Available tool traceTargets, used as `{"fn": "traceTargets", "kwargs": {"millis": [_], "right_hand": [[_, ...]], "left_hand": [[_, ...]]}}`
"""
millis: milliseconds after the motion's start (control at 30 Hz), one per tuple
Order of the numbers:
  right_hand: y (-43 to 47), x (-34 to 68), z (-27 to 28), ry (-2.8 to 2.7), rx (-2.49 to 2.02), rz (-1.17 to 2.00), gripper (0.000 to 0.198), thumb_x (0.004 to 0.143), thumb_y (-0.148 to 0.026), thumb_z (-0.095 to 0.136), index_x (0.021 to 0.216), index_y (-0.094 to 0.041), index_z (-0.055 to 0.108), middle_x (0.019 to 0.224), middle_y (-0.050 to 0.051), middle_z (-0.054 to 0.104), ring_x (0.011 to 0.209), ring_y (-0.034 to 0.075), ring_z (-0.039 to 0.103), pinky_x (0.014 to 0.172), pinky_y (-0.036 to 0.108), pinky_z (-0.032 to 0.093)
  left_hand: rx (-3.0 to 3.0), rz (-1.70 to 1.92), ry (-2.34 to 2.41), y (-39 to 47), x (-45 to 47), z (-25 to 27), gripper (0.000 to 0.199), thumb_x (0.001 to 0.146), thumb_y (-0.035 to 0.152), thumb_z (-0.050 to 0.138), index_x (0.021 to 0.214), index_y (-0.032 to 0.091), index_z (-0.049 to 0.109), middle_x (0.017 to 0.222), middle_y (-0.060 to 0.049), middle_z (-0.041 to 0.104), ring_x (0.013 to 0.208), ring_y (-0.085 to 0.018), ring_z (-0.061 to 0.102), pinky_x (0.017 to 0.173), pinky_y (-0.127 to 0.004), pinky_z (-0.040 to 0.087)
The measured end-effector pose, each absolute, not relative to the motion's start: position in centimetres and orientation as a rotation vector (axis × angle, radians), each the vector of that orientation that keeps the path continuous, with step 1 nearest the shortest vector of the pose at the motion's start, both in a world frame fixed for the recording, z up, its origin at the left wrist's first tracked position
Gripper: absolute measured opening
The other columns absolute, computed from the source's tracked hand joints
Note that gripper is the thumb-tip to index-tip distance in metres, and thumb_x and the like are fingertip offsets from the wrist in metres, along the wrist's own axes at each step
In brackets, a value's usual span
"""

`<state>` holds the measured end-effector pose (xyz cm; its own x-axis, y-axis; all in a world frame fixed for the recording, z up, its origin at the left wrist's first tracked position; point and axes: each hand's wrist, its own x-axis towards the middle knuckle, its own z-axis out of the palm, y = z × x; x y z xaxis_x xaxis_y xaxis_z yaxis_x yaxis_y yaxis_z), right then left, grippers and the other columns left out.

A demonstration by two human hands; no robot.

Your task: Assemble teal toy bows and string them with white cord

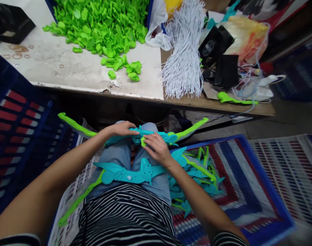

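Observation:
Across my knees lies a turquoise toy bow [168,137] with lime-green limbs reaching out to both sides. My left hand [125,129] is closed around its body, left of the middle. Between the fingers of my right hand [157,147] is a small lime-green plastic piece [143,141], held against the bow's middle; the fingertips partly hide where the two meet. A second turquoise bow [130,175] rests across my thighs, nearer my body, touched by neither hand. Its left green limb slants down over a white crate, and its right part passes under my right forearm.
On the bench, a heap of green pieces [102,27] spills from a blue bin. Beside it lie a bundle of white cords [184,51], black boxes [225,70] and a loose green limb [235,99]. A blue crate [263,177] at right holds several bows; another blue crate [14,130] stands left.

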<state>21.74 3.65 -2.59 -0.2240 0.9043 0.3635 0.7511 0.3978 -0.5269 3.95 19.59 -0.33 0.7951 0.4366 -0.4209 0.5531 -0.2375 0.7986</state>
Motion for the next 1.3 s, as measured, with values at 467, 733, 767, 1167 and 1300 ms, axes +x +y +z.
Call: {"fn": "traceTargets", "kwargs": {"millis": [467, 733, 767, 1167, 1300], "right_hand": [[6.2, 20.7, -5.3, -2.176, -1.464, 0.167, 0.024, 0.091, -0.029, 0.05, 0.106, -0.023, 0.067, 0.114, 0.007, 0.066, 0.11, 0.026, 0.053, 0.097, 0.05, 0.043], [6.6, 20.8, -6.0, -1.958, -1.535, 0.252, 0.034, 0.087, -0.044, 0.054, 0.109, -0.02, 0.062, 0.129, 0.012, 0.054, 0.121, 0.027, 0.046, 0.1, 0.047, 0.039], [6.7, 20.9, -5.9, -1.934, -1.588, 0.253, 0.045, 0.085, -0.049, 0.055, 0.118, -0.018, 0.057, 0.13, 0.014, 0.053, 0.121, 0.028, 0.046, 0.1, 0.047, 0.038], [6.7, 20.2, -5.2, -2.111, -1.893, 0.186, 0.066, 0.079, -0.05, 0.064, 0.131, -0.012, 0.05, 0.113, 0.017, 0.062, 0.103, 0.031, 0.052, 0.089, 0.046, 0.036], [8.0, 21.5, -2.9, -2.071, -1.7, 0.444, 0.046, 0.08, -0.045, 0.064, 0.115, -0.015, 0.063, 0.1, 0.012, 0.067, 0.092, 0.026, 0.06, 0.081, 0.039, 0.044]], "left_hand": [[1.461, -0.155, 0.714, 20.3, 4.6, -2.7, 0.055, 0.062, 0.066, 0.066, 0.071, 0.012, 0.064, 0.059, -0.002, 0.058, 0.053, -0.014, 0.051, 0.051, -0.025, 0.04], [1.794, -0.191, 0.755, 20.6, 5.2, -2.5, 0.046, 0.054, 0.057, 0.072, 0.065, 0.014, 0.06, 0.056, 0.002, 0.052, 0.057, -0.013, 0.045, 0.053, -0.024, 0.03], [1.794, -0.188, 0.769, 20.4, 5.4, -2.5, 0.046, 0.054, 0.058, 0.071, 0.063, 0.015, 0.058, 0.054, 0.003, 0.05, 0.056, -0.012, 0.044, 0.052, -0.024, 0.028], [1.999, -0.111, 0.827, 19.3, 5.5, -2.4, 0.037, 0.062, 0.051, 0.067, 0.069, 0.015, 0.059, 0.056, 0.005, 0.049, 0.058, -0.013, 0.046, 0.053, -0.023, 0.028], [2.264, -0.068, 0.806, 17.5, 4.6, -1.5, 0.036, 0.075, 0.049, 0.063, 0.088, 0.015, 0.063, 0.073, -0.001, 0.06, 0.069, -0.017, 0.056, 0.06, -0.024, 0.036]]}}
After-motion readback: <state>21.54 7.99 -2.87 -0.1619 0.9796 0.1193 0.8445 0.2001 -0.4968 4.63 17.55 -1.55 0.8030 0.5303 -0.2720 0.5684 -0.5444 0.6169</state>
